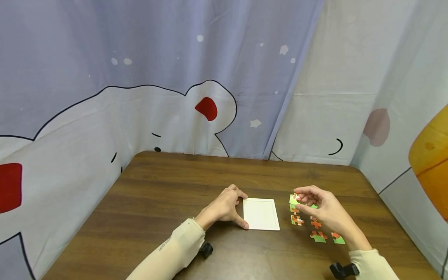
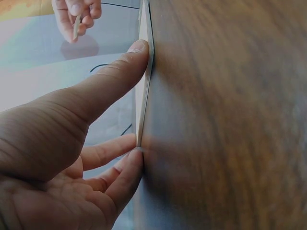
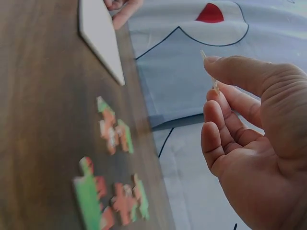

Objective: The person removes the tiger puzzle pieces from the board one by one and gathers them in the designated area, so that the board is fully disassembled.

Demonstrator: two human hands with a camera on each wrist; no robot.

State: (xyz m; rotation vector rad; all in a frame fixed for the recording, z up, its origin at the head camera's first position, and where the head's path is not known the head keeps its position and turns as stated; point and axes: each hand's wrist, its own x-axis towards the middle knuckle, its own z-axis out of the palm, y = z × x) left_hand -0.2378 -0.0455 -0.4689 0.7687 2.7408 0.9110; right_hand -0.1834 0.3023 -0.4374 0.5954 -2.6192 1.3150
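A square white puzzle tray (image 1: 260,214) with a raised rim lies flat on the table. My left hand (image 1: 224,206) holds it by the left side, thumb at the near corner and fingers at the far corner. To the right, my right hand (image 1: 327,212) pinches a jigsaw piece (image 1: 293,199) between thumb and fingers, raised above the table. The right wrist view shows that piece (image 3: 214,86) nearly edge-on. Below this hand lie several loose jigsaw pieces (image 1: 318,236) in green, orange and white; the hand partly covers some.
The brown wooden table (image 1: 168,186) extends to the left of the tray and behind it. A printed curtain (image 1: 168,112) hangs along its back and sides. Black wrist mounts (image 1: 205,249) sit on both cream sleeves.
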